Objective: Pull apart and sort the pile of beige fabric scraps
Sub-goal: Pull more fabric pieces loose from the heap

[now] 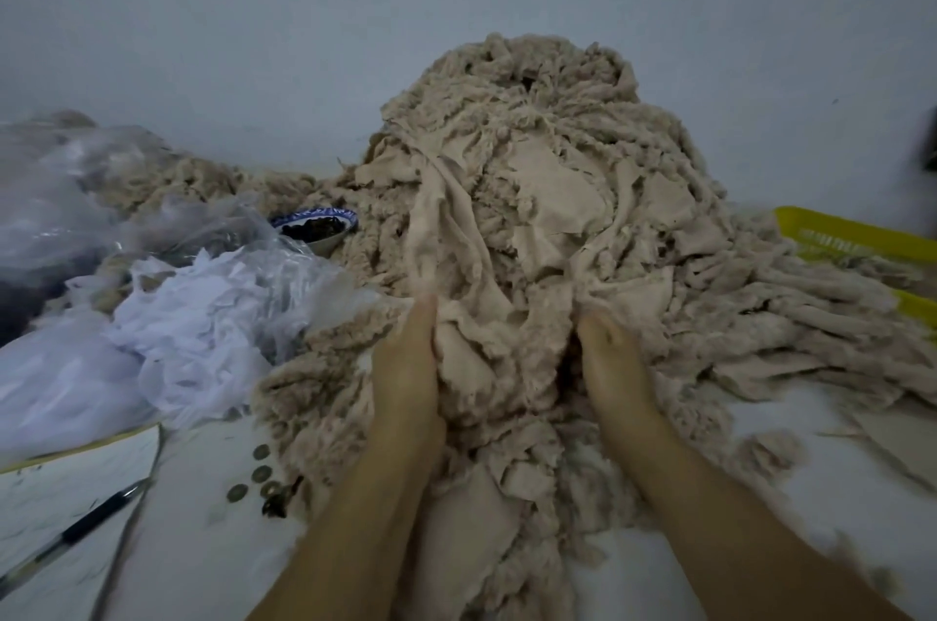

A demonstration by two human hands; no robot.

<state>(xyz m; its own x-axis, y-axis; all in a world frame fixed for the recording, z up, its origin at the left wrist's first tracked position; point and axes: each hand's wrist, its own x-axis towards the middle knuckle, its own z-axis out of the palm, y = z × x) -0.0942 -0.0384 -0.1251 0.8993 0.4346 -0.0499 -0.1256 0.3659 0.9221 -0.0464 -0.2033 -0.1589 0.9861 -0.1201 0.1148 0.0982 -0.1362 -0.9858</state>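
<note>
Pile of shredded beige fabric scraps rises dead ahead between left hand and right hand (fingers buried, grip unclear).
</note>
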